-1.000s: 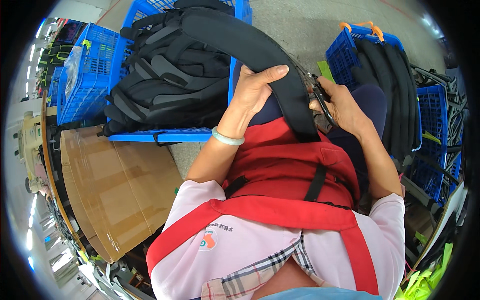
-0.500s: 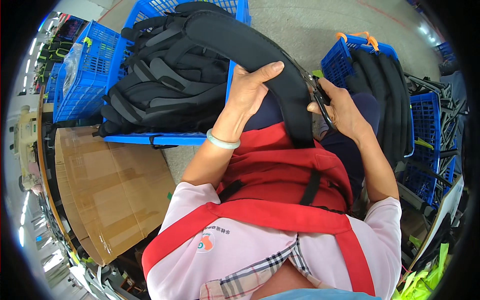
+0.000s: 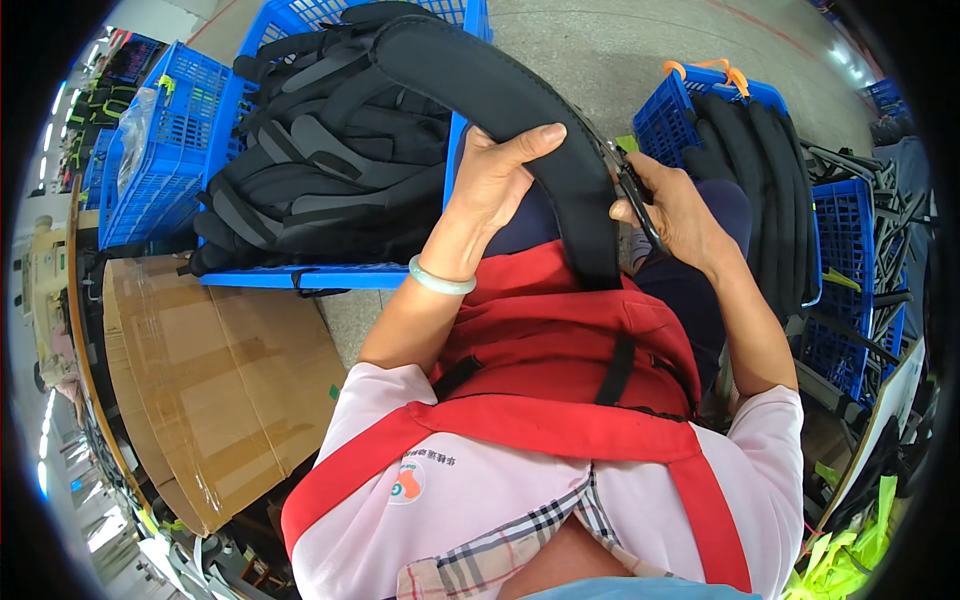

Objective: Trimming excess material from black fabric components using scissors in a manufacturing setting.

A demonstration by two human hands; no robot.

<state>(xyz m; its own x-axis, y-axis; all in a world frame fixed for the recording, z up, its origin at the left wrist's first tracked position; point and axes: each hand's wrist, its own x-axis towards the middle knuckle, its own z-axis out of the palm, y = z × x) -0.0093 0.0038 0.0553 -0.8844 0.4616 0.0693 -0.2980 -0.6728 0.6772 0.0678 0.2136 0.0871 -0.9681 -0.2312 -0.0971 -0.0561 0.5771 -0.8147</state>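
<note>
On concrete floor (image 3: pixel 640 50): blue crates (image 3: pixel 180 130).

I see a grey concrete floor (image 3: pixel 640 50) under bright, even light. Blue plastic crates (image 3: pixel 165 150) stand to my left and right (image 3: pixel 850 290). A flattened brown cardboard box (image 3: pixel 210 380) lies at lower left, beside a wooden bench edge (image 3: pixel 85 330).

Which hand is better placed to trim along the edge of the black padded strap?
The right hand: it holds small dark scissors at the padded strap's edge, while the left hand grips the strap to steady it.
</note>
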